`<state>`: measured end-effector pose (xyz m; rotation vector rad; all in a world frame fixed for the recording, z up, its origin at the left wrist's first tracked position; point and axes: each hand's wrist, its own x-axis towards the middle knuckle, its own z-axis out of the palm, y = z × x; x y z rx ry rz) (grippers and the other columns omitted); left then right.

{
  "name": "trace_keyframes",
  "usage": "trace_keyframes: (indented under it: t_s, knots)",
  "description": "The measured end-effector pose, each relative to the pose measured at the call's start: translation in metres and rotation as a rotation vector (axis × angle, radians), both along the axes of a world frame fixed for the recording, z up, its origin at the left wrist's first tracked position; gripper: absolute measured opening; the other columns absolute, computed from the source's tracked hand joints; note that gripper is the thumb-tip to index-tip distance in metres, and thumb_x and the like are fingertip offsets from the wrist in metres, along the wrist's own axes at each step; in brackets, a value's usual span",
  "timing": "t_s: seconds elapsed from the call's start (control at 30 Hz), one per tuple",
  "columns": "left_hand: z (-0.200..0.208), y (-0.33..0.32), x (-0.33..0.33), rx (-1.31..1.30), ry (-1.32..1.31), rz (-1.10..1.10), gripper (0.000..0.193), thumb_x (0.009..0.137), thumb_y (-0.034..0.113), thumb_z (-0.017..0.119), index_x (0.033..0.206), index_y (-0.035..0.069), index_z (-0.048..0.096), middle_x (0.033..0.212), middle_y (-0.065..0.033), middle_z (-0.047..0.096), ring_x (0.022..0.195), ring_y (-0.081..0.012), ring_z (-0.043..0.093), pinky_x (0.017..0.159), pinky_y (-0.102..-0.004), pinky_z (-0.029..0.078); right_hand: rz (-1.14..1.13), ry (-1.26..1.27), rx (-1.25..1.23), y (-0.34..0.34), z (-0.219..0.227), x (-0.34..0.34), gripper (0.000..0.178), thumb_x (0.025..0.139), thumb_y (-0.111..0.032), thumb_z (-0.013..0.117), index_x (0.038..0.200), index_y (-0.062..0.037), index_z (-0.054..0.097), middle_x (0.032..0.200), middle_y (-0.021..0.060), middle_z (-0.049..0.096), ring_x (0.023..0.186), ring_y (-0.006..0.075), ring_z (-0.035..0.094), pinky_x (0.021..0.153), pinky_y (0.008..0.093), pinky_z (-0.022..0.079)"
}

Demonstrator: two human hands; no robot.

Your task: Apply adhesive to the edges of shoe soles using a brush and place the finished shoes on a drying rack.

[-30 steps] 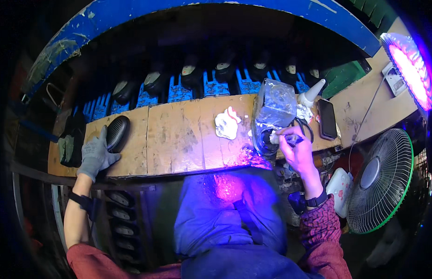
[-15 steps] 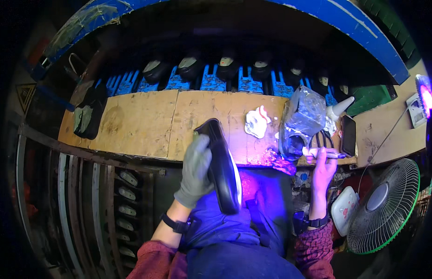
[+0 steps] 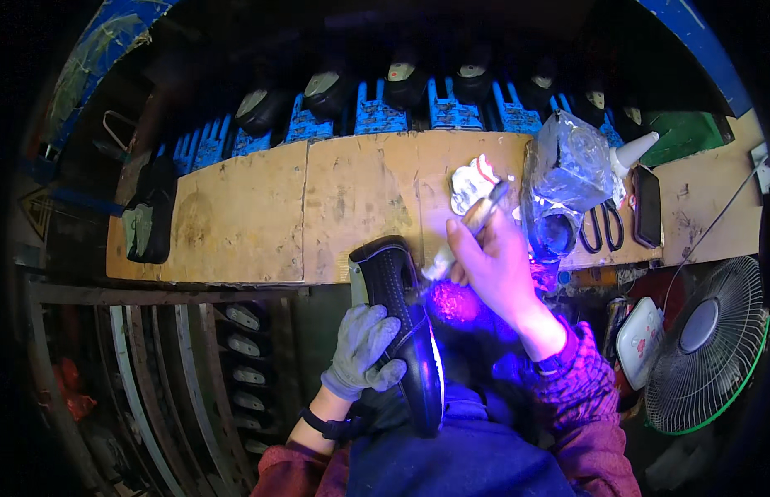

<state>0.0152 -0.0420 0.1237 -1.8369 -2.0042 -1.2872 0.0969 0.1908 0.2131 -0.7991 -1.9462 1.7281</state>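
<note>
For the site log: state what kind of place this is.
Likely a shoe-making workshop bench. A gloved left hand holds a black shoe, the right hand brushes it, and more shoes sit in a row beyond the wooden worktop.

The shoe (image 3: pixel 406 331) is black with a pale sole edge lit blue-violet. The left hand (image 3: pixel 364 352) wears a grey glove; the right hand (image 3: pixel 497 269) is bare above a red-and-dark patterned sleeve (image 3: pixel 580 389). The workbench (image 3: pixel 319 207) is tan wood, the scissors (image 3: pixel 600 224) black-handled, and the fan (image 3: pixel 704 348) has a green-rimmed grille.
</note>
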Motion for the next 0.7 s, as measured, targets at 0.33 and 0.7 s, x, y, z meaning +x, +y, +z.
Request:
trace_keyframes:
  t_s: [0.33,0.7]
  knots:
    - [0.008,0.005,-0.001,0.028,-0.035,-0.043,0.062,0.083,0.044,0.067,0.125,-0.001,0.06,0.121,-0.023,0.056,0.094,-0.0412,0.058,0.086,-0.0519,0.047,-0.078,-0.007,0.152,0.025,-0.016,-0.049,0.022,0.094,-0.018,0.066,0.086,0.0011,0.058,0.057,0.0055,0.062,0.047,0.014,0.062,0.047,0.0302,0.048]
    - [0.018,0.009,0.008,-0.004,-0.028,0.072,0.055,0.09,0.036,0.064,0.13,-0.001,0.058,0.129,-0.0225,0.058,0.114,-0.0426,0.057,0.1,-0.0564,0.044,0.056,-0.005,0.116,-0.011,0.022,0.029,0.014,0.093,-0.014,0.068,0.089,-0.003,0.061,0.062,-0.0004,0.06,0.055,0.0045,0.054,0.048,0.0267,0.041]
